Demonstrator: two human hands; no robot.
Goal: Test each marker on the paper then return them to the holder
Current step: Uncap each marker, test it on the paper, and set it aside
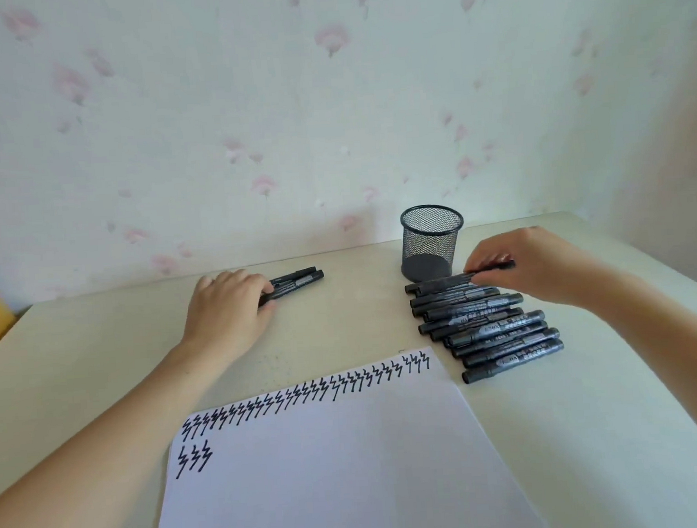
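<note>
Toward the far right of the tabletop (pixel 342 317), the right hand (pixel 542 264) reaches palm-down over the far end of a row of black markers (pixel 489 324), its fingertips (pixel 477 265) pinching the rearmost marker (pixel 442 284) of that row. The row lies side by side, caps pointing left, running from just in front of the holder (pixel 432 242) toward the near right; each barrel carries a pale label with printed characters too small to read. The holder, a black wire-mesh cup, stands upright near the far edge, and no marker shows through its mesh. Toward the far left, the left hand (pixel 229 308) lies palm-down with its fingers curled over the near ends of a pair of markers (pixel 299 281), which rest parallel on the surface and well apart from the row. Along the near edge lies a white sheet of paper (pixel 331 469), bearing a full line of repeated black zigzag strokes (pixel 306 393) across its top and three further strokes at the start of a second line.
</note>
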